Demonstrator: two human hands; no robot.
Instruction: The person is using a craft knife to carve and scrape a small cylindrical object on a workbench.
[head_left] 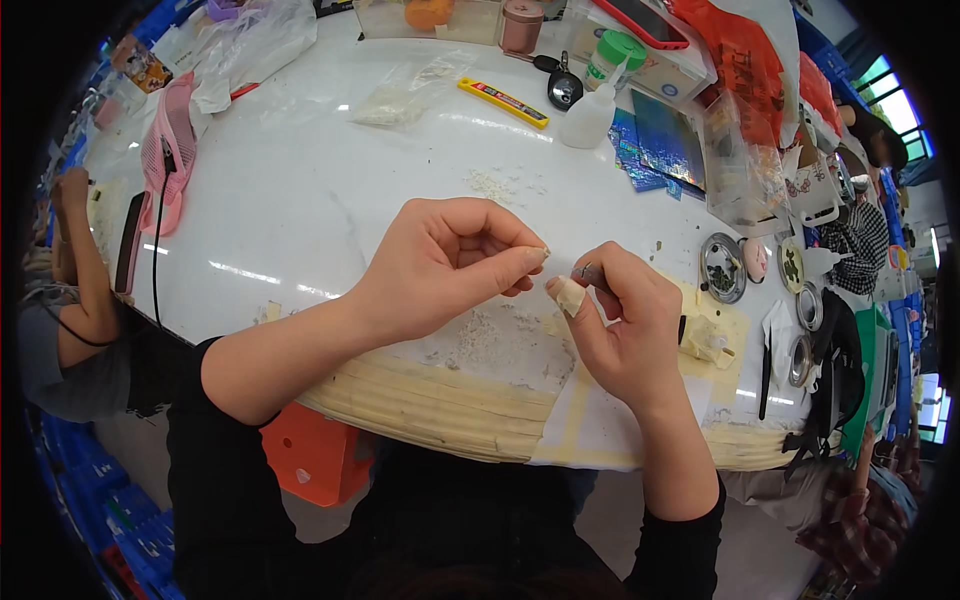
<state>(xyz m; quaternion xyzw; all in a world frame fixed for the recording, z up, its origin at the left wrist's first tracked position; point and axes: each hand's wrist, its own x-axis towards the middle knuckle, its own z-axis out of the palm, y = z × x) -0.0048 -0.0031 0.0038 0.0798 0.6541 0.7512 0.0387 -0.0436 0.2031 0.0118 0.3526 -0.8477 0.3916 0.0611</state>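
I'd keep fingertips low and steady over the worktop (300, 180) so dropped bits don't vanish. Left hand (430, 265) looks pinched, thumb to forefinger, on a tiny piece (545, 256) at its tips; just right, the right hand (636, 320) is half curled around a small metallic bit (587, 269), can't tell if it's gripped.

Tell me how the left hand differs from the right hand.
Covering: the right hand has a pale wrap on its thumb, while the left hand has a thumb that looks bare. Direction: the left hand reaches rightward; the right hand points up and leftward. Both are above the white table, with curled fingers.
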